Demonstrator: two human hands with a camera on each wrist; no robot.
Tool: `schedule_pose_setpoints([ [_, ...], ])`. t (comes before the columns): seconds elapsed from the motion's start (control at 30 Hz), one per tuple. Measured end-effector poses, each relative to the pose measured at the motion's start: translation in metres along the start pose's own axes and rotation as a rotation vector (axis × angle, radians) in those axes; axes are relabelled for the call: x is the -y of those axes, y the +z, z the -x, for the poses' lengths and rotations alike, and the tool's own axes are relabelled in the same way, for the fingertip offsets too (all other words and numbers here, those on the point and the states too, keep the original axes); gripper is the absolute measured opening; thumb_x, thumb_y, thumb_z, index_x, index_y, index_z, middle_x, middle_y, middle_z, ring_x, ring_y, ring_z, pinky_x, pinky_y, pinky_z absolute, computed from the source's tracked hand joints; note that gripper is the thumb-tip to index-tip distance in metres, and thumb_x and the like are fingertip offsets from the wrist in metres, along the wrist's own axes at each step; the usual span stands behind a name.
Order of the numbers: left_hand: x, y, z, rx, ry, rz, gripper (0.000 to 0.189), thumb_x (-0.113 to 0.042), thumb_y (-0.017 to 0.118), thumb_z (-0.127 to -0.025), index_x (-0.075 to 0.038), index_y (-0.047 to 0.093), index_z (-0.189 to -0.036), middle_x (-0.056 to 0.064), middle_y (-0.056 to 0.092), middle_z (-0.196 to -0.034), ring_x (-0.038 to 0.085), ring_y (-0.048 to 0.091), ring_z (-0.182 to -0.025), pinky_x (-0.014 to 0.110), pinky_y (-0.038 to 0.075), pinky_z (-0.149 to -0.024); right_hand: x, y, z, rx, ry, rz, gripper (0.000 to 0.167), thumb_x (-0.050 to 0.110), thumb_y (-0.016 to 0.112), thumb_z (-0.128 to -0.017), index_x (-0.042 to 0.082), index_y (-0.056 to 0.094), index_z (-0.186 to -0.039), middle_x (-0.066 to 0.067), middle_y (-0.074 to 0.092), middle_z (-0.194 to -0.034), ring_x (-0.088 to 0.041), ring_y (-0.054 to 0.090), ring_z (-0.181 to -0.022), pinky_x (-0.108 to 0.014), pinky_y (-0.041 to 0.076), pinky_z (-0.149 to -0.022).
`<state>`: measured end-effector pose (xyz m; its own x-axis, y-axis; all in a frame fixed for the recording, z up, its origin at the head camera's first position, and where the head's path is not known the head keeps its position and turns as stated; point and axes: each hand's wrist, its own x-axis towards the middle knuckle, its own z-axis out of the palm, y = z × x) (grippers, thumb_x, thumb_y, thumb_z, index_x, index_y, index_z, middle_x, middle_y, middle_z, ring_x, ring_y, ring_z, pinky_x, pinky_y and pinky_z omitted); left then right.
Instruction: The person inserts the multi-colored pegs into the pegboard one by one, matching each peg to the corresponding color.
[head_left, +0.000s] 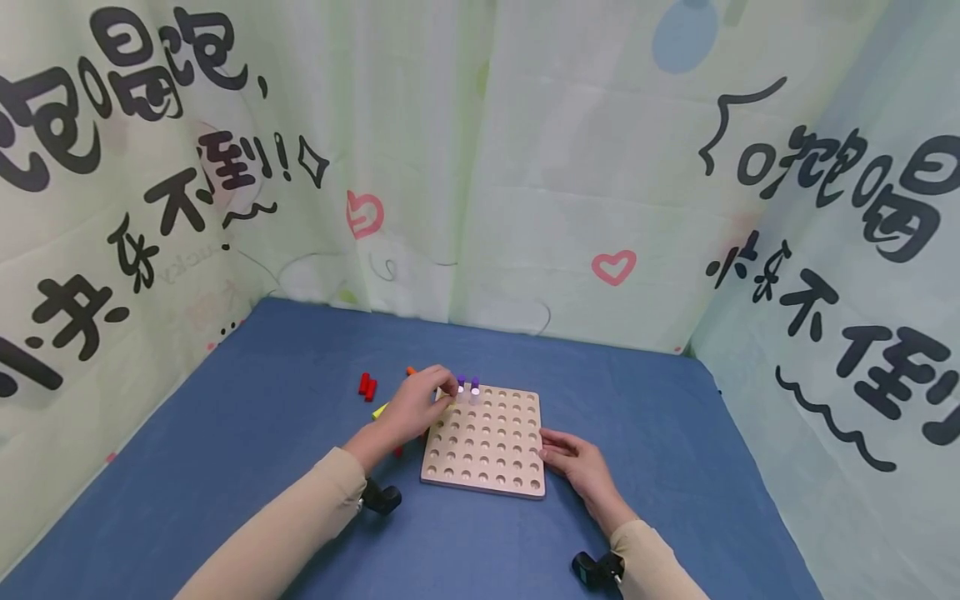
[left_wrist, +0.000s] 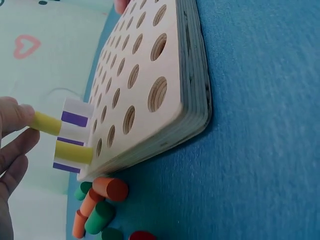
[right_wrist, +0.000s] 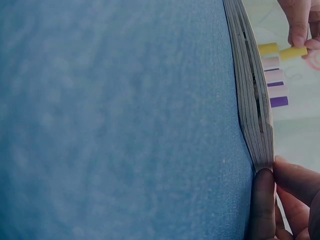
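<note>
My left hand (head_left: pixel 420 404) pinches a yellow peg (left_wrist: pixel 46 123) between thumb and fingertips, over the far left corner of a wooden pegboard (head_left: pixel 487 450). The left wrist view shows another yellow peg (left_wrist: pixel 73 152) upright in the board, beside white pegs (left_wrist: pixel 75 132) and purple pegs (left_wrist: pixel 74 118). At the right edge of the board, my right hand (head_left: pixel 581 467) holds its side between thumb and fingers. Most of the round holes have nothing in them. From the head view, the held peg is mostly hidden by the left hand.
Two red pegs (head_left: pixel 367 386) lie on the blue cloth (head_left: pixel 300 433), left of the board. Nearer its left side are loose orange pegs (left_wrist: pixel 111 189), green pegs (left_wrist: pixel 100 217) and a yellow peg (head_left: pixel 379 412). Printed curtains (head_left: pixel 562 208) hang around the table.
</note>
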<state>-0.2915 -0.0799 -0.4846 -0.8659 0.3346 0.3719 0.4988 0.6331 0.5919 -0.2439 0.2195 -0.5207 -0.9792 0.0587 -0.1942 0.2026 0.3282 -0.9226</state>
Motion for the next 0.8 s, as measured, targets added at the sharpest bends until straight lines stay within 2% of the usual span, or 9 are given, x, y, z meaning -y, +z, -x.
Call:
schedule_pose_setpoints([
  [0.27,0.002,0.01,-0.006,0.03,-0.055,0.001,0.015,-0.003,0.073,-0.094,-0.015,0.066,-0.096,0.001,0.066,-0.104,0.016,0.066,-0.099,0.036,0.058,-0.09,0.0,0.0,-0.001,0.004,0.001,-0.003,0.04,0.007,0.072,-0.095,0.003,0.067,-0.134,-0.013,0.075,-0.118,-0.015,0.072,-0.102,-0.03,0.06,-0.085],
  [0.8,0.006,0.018,-0.005,0.055,-0.083,-0.025,0.013,-0.005,0.072,-0.095,-0.016,0.066,-0.098,0.0,0.066,-0.105,0.018,0.066,-0.101,0.037,0.057,-0.089,-0.002,0.001,-0.003,-0.002,0.008,-0.002,0.04,0.008,0.074,-0.095,0.003,0.068,-0.134,-0.013,0.076,-0.116,-0.013,0.072,-0.099,-0.03,0.06,-0.084],
])
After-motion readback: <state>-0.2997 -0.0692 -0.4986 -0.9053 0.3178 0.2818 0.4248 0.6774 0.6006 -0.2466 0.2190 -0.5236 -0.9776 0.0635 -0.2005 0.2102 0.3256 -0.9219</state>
